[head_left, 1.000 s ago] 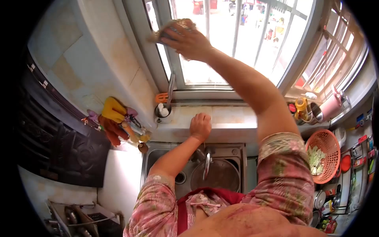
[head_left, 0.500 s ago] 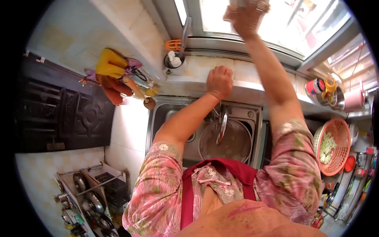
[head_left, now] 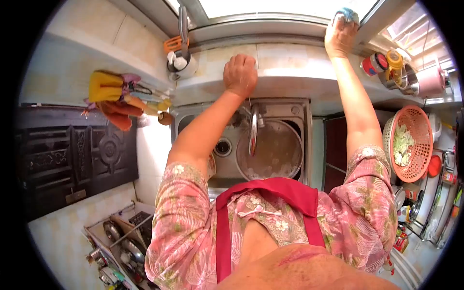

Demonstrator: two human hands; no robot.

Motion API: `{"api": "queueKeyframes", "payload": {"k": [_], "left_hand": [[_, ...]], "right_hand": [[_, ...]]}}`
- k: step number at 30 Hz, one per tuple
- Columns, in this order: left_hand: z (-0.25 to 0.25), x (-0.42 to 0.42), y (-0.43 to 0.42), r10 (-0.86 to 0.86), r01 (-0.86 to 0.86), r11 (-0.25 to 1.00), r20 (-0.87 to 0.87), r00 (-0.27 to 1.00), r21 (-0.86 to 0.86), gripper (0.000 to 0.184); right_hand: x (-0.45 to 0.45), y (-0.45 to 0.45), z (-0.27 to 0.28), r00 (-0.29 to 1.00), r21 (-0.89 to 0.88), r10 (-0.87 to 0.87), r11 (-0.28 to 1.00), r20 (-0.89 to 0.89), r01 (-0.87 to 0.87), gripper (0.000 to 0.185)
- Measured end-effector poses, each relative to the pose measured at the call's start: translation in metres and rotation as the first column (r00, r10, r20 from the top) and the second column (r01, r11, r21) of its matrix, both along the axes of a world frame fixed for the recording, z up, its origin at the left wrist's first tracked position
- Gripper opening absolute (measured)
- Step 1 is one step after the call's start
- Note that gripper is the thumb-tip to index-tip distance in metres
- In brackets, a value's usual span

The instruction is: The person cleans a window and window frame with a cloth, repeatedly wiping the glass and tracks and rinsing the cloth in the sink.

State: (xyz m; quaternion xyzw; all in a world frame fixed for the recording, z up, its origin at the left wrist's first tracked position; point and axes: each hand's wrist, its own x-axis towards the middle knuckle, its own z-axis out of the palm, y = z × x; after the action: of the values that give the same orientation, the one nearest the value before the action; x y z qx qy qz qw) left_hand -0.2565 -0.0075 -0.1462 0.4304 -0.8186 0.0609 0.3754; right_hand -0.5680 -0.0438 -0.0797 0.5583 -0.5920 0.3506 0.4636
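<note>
My right hand reaches up to the lower right corner of the window frame. Its fingers are wrapped round a crumpled blue rag, which is pressed near the glass; its exact material is hard to make out. Curled into a fist, my left hand rests on the tiled sill above the sink, and nothing shows in it. Below the sill, a metal basin of cloudy water stands in the steel sink, under the curved tap.
A dark cup with utensils stands at the sill's left end. Jars and a pink pot stand at the right. A pink colander holds chopped greens. Gloves hang on the left wall, above a dish rack.
My right hand has moved right and down from the middle of the window to its lower right corner, with the rag. My left fist stays on the sill while the view shifts.
</note>
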Motion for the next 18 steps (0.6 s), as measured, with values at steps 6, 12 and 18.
{"api": "queueKeyframes", "payload": {"k": [6,12,18], "left_hand": [[-0.001,0.004,-0.01,-0.008,-0.011,0.994,0.176,0.984,0.107,0.011],[0.021,0.054,0.054,-0.106,0.421,0.832,-0.641,0.76,0.361,0.018],[0.023,0.109,0.234,0.085,0.312,0.853,-0.701,0.708,0.418,0.011]], "right_hand": [[0.047,0.034,-0.023,0.831,0.309,0.53,0.772,0.171,-0.556,0.027],[0.088,0.212,-0.077,0.103,0.041,0.136,0.398,0.985,-0.917,0.019],[0.134,0.313,-0.223,0.504,0.509,-0.084,0.227,0.859,-0.83,0.043]]}}
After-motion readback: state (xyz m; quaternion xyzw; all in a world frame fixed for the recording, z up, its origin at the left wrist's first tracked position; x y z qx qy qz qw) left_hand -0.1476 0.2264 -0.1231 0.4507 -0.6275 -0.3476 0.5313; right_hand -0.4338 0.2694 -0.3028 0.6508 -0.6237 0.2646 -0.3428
